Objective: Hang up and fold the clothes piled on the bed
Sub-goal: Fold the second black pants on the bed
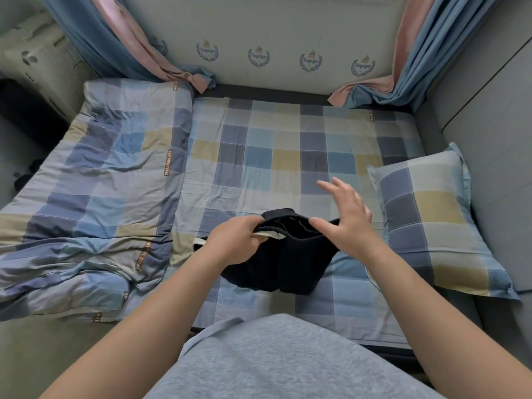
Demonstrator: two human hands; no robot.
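A pair of black shorts with an elastic waistband and a white inner lining hangs just above the checked bed sheet, near the bed's front edge. My left hand grips the waistband at its left end, fingers curled round the fabric. At the waistband's right end is my right hand, fingers spread and straight, its thumb touching the cloth. The lower part of the shorts droops toward me.
A folded checked quilt covers the left half of the bed. A matching pillow lies at the right. Blue and pink curtains hang at both back corners against the wall. My grey shirt fills the bottom of the view.
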